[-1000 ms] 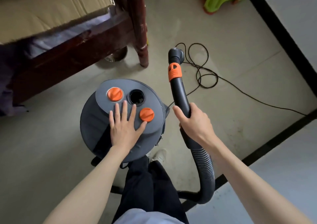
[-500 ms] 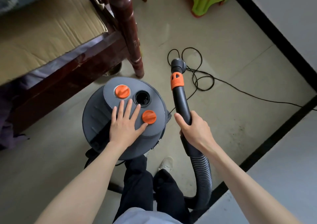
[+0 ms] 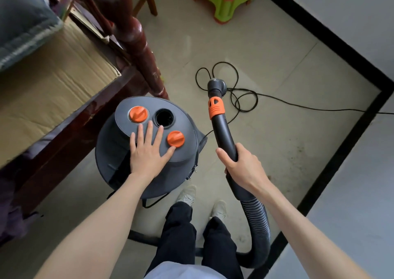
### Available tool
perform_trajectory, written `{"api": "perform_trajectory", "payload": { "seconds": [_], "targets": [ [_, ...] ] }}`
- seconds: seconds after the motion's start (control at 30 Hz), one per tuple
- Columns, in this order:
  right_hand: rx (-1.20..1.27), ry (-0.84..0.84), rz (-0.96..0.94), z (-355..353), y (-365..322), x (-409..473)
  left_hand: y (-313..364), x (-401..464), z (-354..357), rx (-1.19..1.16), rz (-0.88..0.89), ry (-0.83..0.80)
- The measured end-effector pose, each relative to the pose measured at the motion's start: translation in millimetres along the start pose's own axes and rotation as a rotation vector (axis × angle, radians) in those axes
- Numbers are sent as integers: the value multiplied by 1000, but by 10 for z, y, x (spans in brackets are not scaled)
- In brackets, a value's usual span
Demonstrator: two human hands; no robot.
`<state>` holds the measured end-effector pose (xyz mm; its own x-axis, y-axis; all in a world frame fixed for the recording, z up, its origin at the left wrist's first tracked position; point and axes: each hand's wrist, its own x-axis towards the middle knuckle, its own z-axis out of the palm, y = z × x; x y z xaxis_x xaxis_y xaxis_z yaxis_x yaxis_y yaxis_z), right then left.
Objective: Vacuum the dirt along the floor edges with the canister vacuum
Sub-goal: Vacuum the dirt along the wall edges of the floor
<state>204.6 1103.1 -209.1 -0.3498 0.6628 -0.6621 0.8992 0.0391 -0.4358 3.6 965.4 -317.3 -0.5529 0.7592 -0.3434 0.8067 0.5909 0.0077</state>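
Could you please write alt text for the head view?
A person's left hand rests flat on a grey canister vacuum while the right hand grips its black hose wand above a beige tiled floor.

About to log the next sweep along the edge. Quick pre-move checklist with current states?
1. Wand gripped: ok, right hand wraps it.
2. Canister steadied: ok, left hand lies flat on its lid.
3. Nozzle at floor edge: not ok, it is out on open tile, away from the black border.
4. Power cord clear of nozzle: not ok, loops lie right beside it.
5. Motor running: cannot tell.
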Motion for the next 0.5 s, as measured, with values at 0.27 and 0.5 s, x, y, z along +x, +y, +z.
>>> {"api": "perform_trajectory", "payload": {
  "seconds": [0.27,0.5],
  "targets": [
    [43,30,66,-100,177,-220,-42,14,-153,19,23,-152],
    [211,110,193,-424,696,-498,1033,125,-711,-242,242,-93]
  ]
}}
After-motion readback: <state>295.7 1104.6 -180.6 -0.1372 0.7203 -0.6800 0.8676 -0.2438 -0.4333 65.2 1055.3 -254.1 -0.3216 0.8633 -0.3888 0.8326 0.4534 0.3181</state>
